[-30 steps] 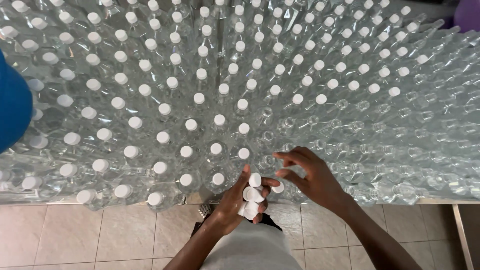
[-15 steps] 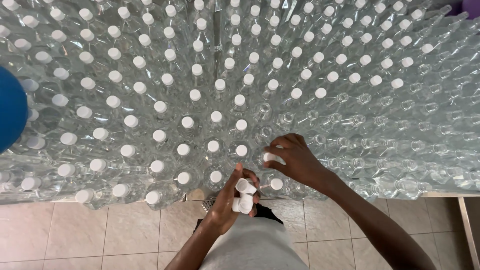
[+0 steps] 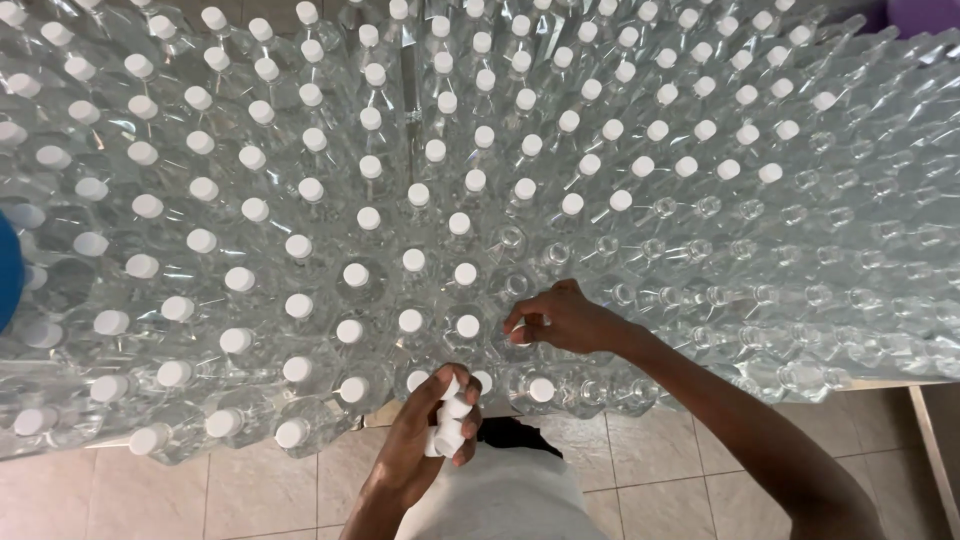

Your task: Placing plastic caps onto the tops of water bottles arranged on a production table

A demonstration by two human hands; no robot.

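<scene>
Bottles being capped on a packed table.

White caps (image 3: 446, 422) are clutched in the curled fingers of the left hand (image 3: 430, 440) at the near edge; one cap is pinched by the right hand (image 3: 562, 320) over a clear bottle (image 3: 520, 335) among the bottles (image 3: 300, 200).

rows of capped bottles (image 3: 300, 246) on the left and in the middle, uncapped bottles (image 3: 800, 300) on the right. right hand (image 3: 565, 318) on a bottle at the border between them. left hand (image 3: 425, 440) just before the near edge, holding loose caps (image 3: 450, 425).
</scene>
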